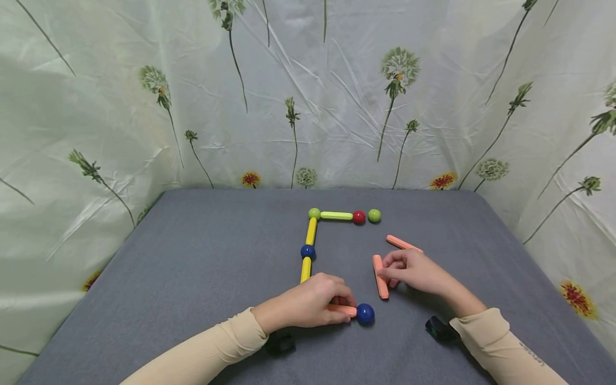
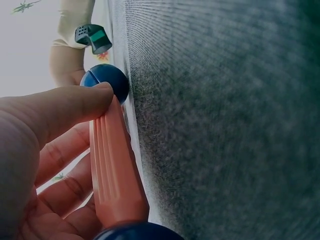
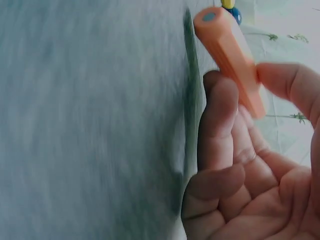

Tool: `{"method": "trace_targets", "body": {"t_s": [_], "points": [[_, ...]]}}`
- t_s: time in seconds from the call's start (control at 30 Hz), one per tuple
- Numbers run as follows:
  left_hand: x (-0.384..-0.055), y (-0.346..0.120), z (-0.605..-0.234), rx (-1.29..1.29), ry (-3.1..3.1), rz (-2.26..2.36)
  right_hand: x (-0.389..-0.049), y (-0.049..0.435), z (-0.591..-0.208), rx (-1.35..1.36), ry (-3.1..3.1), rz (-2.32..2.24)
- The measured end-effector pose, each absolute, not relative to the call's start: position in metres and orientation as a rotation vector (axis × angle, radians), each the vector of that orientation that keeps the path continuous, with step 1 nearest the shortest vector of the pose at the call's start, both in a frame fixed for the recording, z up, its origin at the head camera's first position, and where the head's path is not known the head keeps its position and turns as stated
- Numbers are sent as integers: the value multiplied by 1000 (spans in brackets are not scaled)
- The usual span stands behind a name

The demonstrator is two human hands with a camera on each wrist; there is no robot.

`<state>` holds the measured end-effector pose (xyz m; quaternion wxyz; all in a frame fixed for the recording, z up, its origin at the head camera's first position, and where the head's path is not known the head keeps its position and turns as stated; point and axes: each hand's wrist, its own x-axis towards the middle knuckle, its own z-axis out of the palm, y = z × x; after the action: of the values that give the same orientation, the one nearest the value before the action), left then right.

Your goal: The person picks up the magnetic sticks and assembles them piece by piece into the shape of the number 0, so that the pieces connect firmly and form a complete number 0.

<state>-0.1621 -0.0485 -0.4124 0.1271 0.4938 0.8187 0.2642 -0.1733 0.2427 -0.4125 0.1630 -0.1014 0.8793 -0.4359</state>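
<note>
My left hand (image 1: 315, 302) pinches a salmon-coloured rod (image 1: 343, 309) low over the table. A blue ball (image 1: 366, 314) sits at the rod's right end, and the left wrist view shows a second blue ball (image 2: 140, 233) at its near end. Thumb and fingers of my right hand (image 1: 414, 270) hold another salmon rod (image 3: 232, 55), whose end shows a round grey-blue disc in the right wrist view. To the left, a yellow rod (image 1: 311, 231) runs from a green ball (image 1: 314, 214) to a blue ball (image 1: 308, 252). Another yellow rod (image 1: 305, 269) continues behind my left hand, which hides its lower end.
A yellow-green rod (image 1: 337, 216) links the green corner ball to a red ball (image 1: 359, 217). Right of that lies a loose green ball (image 1: 374, 215). One more salmon rod (image 1: 403, 244) rests beyond my right hand. A flowered curtain (image 1: 346, 107) surrounds the grey table (image 1: 216, 256).
</note>
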Motion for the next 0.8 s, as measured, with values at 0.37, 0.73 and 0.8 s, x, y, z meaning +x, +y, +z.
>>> {"method": "trace_targets", "body": {"t_s": [0.37,0.73,0.8], "points": [[-162,-48,-412,1412,2376,780,-168,228,-409,-112,2469,-1312],[-162,-48,-414,1405,2382,800,-166,220,-410,-120,2443,-1309],[-162,-48,-414,1406,2382,807,-166,219,-411,-136,2438,-1313]]}}
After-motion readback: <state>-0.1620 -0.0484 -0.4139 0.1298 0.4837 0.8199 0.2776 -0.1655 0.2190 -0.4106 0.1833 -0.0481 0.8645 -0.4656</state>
